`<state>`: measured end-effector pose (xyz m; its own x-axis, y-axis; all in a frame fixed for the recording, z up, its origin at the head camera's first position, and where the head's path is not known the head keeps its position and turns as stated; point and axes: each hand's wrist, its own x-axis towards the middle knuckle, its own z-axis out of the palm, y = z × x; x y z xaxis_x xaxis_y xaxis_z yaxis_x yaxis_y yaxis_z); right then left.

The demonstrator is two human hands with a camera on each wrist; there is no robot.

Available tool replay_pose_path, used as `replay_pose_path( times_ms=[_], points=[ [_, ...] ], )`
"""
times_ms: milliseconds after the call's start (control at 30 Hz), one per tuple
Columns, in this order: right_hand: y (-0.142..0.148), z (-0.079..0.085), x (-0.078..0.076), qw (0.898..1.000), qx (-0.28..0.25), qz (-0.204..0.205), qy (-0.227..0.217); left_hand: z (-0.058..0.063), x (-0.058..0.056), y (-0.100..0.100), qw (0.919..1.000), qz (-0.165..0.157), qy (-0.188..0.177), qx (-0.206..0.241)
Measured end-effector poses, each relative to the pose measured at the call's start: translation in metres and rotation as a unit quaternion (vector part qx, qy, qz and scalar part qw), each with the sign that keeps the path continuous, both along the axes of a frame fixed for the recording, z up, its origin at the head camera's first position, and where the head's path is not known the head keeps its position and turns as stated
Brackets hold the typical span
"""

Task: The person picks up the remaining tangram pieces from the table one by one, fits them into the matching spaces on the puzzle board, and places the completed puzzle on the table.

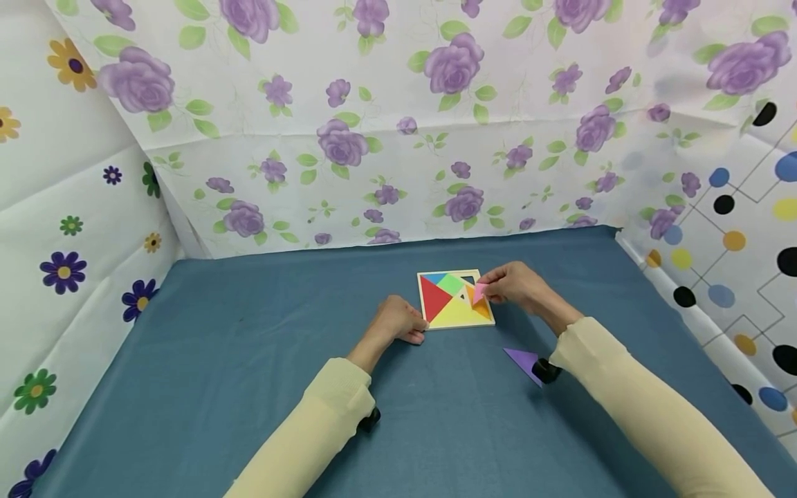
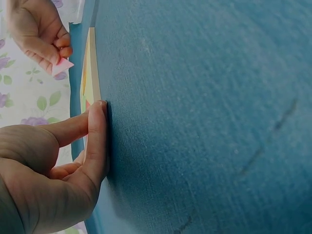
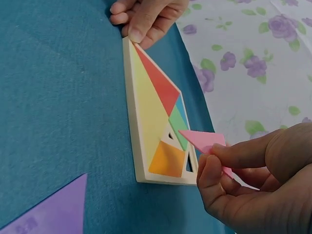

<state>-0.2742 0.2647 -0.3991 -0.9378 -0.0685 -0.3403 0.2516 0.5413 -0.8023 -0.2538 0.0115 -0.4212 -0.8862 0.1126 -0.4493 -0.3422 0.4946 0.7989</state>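
A square wooden tangram tray (image 1: 461, 326) lies flat on the cloth, with red, yellow, green, blue and orange pieces in it. Bare slots show beside the green and orange pieces in the right wrist view. My left hand (image 1: 398, 319) pinches the tray's near left corner, thumb on top. Between thumb and fingers, my right hand (image 3: 258, 180) holds a pink triangle piece (image 3: 207, 140) just above the tray's right side. A purple triangle piece (image 1: 521, 361) lies on the cloth to the right, partly covered in the head view by the right wrist's camera.
Blue cloth (image 1: 249, 387) covers the table. A white curtain with purple roses (image 1: 342, 142) hangs along the back edge, and patterned sheets stand at the left and right sides. Black wrist cameras (image 1: 546, 371) sit under both sleeves.
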Motion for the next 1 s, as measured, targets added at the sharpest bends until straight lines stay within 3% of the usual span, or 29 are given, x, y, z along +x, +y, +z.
replay_pose_path(
  times_ms=[300,533,667,1000],
  points=[
    [-0.010,0.000,-0.011,1.000,-0.018,-0.017,0.003,-0.001,-0.001,-0.001,1.0000,0.002,0.001,-0.002],
    [-0.012,0.000,-0.015,0.999,-0.045,0.008,0.010,-0.002,-0.001,0.000,1.0000,0.002,0.001,-0.007],
    [-0.013,-0.001,-0.017,0.999,-0.041,0.023,0.023,-0.001,-0.001,0.001,1.0000,0.002,0.001,-0.006],
    [-0.016,-0.010,-0.020,0.999,-0.006,0.016,0.041,0.000,0.001,0.001,1.0000,-0.003,0.006,-0.004]
  ],
)
